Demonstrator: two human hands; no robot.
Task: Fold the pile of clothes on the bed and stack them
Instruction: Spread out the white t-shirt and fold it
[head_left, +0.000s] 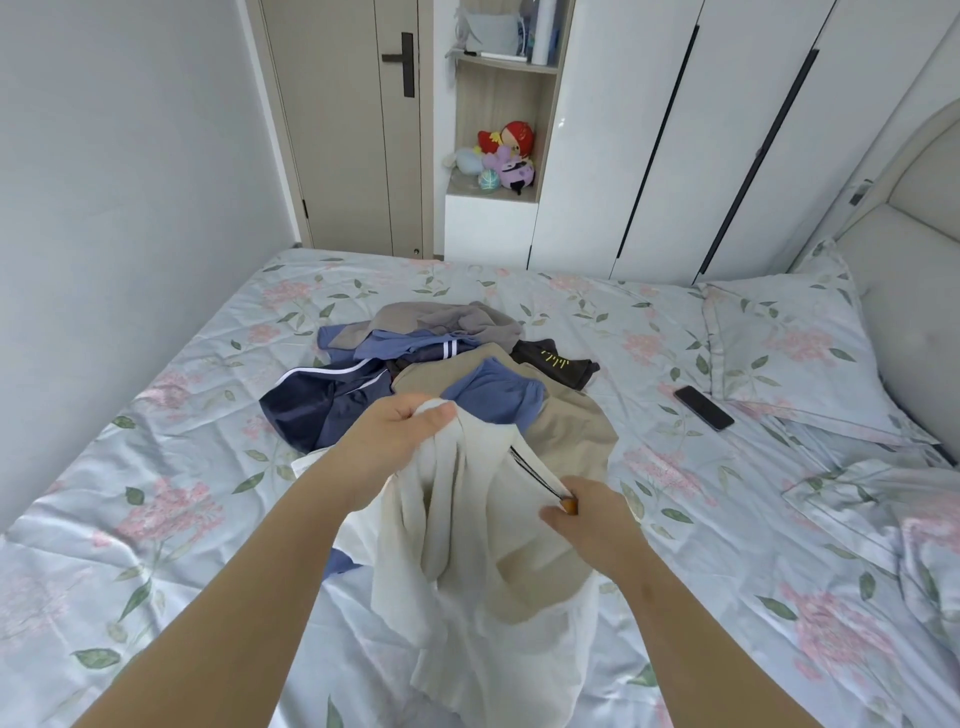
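A cream white garment (467, 597) hangs bunched above the near part of the bed. My left hand (395, 436) grips its upper edge. My right hand (587, 514) pinches the garment's other side, together with a black cord that ends in a small brown bead. Behind them lies the pile of clothes (431, 358): grey, blue, navy with white stripes, beige and black pieces, all crumpled on the floral bedsheet (182, 493).
A black phone (704, 408) lies on the sheet right of the pile, beside a floral pillow (784, 348). A rumpled floral quilt (883, 530) lies at the right edge. Wall on the left, wardrobe and door behind the bed.
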